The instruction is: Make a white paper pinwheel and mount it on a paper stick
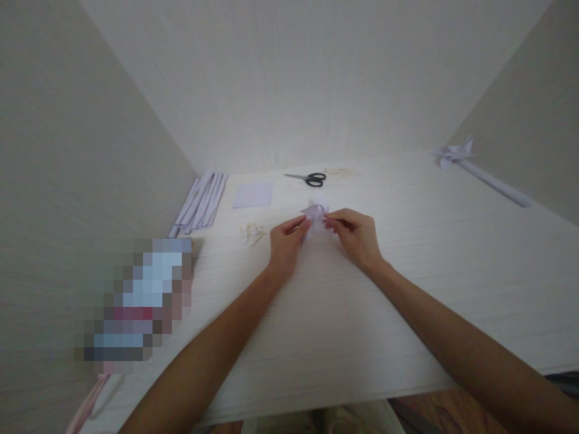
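Note:
Between my two hands, a pale paper pinwheel head (315, 213) with curled blades is held just above the table. My left hand (288, 240) pinches its left side between thumb and fingers. At its right side, the fingertips of my right hand (354, 233) are closed on the paper; anything small between them is too blurred to make out. Beyond my hands lie scissors (312, 179) with black handles, blades pointing left. A flat square sheet of paper (253, 194) rests to the left of them.
Rolled paper sticks (201, 202) are heaped at the left wall. Small thin tan pieces (252, 232) lie near my left hand, with more tan pieces (338, 172) by the scissors. A pinwheel on a paper stick (491, 179) lies at far right. A pixelated object (140, 301) sits at left.

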The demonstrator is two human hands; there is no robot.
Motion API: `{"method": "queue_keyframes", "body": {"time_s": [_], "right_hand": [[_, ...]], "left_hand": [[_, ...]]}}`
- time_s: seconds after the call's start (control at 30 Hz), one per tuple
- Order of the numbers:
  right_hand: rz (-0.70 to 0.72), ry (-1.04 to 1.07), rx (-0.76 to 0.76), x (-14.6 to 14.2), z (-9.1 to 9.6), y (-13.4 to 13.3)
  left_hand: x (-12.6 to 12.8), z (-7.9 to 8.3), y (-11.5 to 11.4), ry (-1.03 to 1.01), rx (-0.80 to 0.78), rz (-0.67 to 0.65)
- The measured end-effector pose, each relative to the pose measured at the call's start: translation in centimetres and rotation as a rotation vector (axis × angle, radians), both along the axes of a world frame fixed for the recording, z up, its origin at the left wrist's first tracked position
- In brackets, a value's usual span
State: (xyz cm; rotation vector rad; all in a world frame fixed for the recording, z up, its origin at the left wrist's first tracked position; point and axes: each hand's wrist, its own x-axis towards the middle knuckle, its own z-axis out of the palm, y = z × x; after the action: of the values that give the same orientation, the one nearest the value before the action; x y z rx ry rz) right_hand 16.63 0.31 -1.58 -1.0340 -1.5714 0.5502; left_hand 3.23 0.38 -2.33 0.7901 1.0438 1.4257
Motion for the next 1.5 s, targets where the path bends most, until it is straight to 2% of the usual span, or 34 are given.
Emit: {"method": "queue_keyframes", "body": {"time_s": [0.13, 0.27, 0.6, 0.83, 1.07, 1.37, 1.5], "right_hand": [[-0.110, -0.212, 0.151, 0.01, 0.41, -0.15], [-0.147, -0.329, 0.196, 0.02, 0.42, -0.26], [-0.142, -0.380, 0.215, -0.02, -0.09, -0.40], [-0.190, -0.414, 0.142, -0.02, -0.13, -0.31], [-0.160, -0.411, 0.161, -0.05, -0.11, -0.48], [-0.280, -0.578, 0.193, -0.29, 0.17, -0.82], [-0.280, -0.595, 0.195, -0.28, 0.09, -0.80]], "left_hand": [[0.01, -0.01, 0.00, 0.019, 0.008, -0.013], [0.00, -0.19, 0.09, 0.059, 0.026, -0.022], [0.03, -0.41, 0.08, 0.116, 0.033, -0.021], [-0.03, -0.35, -0.01, 0.129, 0.026, -0.029], [0.00, -0.35, 0.03, 0.132, 0.035, -0.027], [0.10, -0.30, 0.03, 0.142, 0.036, -0.025], [0.02, -0.42, -0.01, 0.161, 0.067, -0.040]]}}
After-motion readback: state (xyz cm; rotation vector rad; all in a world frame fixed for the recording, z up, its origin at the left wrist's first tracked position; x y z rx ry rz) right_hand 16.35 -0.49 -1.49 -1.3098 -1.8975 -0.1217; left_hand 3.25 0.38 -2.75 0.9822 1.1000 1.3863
